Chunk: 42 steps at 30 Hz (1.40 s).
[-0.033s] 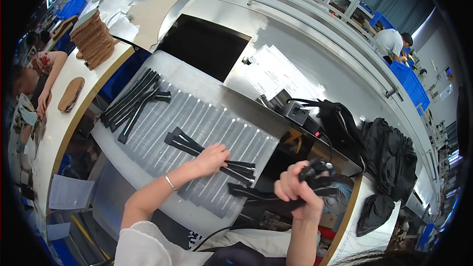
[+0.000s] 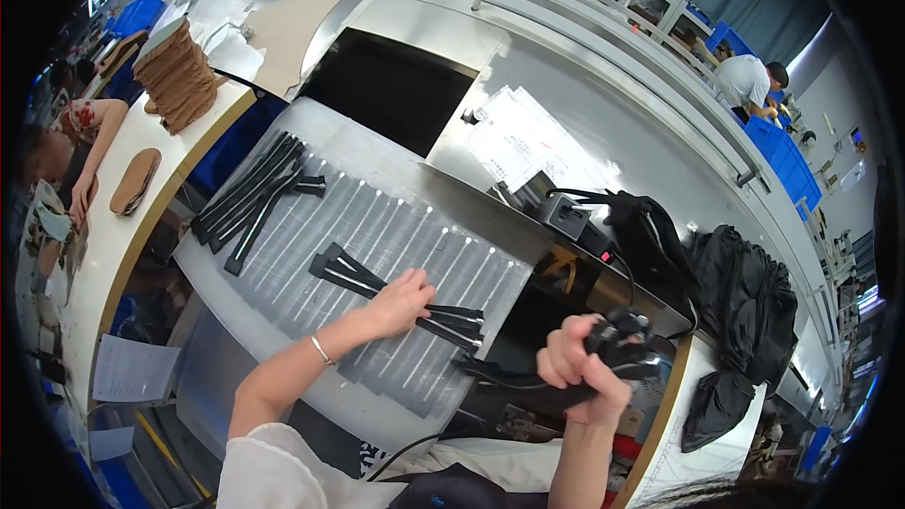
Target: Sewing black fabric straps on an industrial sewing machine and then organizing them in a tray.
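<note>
On a slanted grey board (image 2: 283, 302) with pale parallel lines lies a small fan of black strips (image 2: 344, 269), some with a pale line along them. My left hand (image 2: 401, 304) is closed over the middle of this fan, its fingertips hidden under the palm. Off the board's right side, my right hand (image 2: 589, 372) is raised and grips a bunched black bundle (image 2: 622, 330). From that bundle a black strip (image 2: 509, 375) trails left toward the board's edge. More black strips (image 2: 250, 193) lie side by side at the board's upper left.
Papers (image 2: 533, 141) rest on the metal table beyond the board. A grey power adapter (image 2: 566, 215) and black bags (image 2: 745, 292) are at right. At left, a white table (image 2: 179, 155) carries a brown stack (image 2: 179, 75); a co-worker's arm (image 2: 99, 151) rests by it.
My right hand has moved slightly right with the bundle, drawing the trailing strip along. My left hand and the strips under it have shifted a little left.
</note>
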Available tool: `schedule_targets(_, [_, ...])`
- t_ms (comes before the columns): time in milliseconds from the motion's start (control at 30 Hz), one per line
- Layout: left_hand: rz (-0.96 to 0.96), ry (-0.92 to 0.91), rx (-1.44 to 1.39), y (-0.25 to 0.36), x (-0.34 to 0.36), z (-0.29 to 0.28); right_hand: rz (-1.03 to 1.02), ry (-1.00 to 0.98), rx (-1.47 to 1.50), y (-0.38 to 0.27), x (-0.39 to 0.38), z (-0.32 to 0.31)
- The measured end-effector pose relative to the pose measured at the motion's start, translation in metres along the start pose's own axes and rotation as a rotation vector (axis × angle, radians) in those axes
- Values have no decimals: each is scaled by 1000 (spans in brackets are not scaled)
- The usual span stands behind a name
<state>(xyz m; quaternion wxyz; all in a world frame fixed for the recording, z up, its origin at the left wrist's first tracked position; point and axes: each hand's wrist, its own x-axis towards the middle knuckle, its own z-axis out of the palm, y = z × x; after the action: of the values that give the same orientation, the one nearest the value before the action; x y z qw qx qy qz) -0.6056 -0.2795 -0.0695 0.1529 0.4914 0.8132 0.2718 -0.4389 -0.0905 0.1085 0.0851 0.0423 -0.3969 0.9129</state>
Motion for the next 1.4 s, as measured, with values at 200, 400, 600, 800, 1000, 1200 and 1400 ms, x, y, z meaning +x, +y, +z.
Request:
schedule_targets(200, [-332, -92, -391, 13, -22, -50, -190, 0, -93, -13, -5, 9])
schedule_targets(400, [-126, 198, -1328, 71, -29, -103, 96, 318, -237, -5, -8, -6])
schedule_targets(600, [31, 232, -1653, 143, -21, -98, 174, 149, 71, 42, -5, -21])
schedule_targets(800, [16, 36, -1508, 163, -19, -76, 140, 36, 0, 34, 1, -15])
schedule_targets(1000, [-105, -29, -1477, 162, -23, -78, 120, 102, -129, 29, 3, -11])
schedule_targets(1200, [23, -82, -1337, 115, -28, -57, 56, 62, -38, 35, 3, 4])
schedule_targets(1400, [-302, 1022, 186, -94, -35, -124, 17, 59, -17, 17, 12, 23])
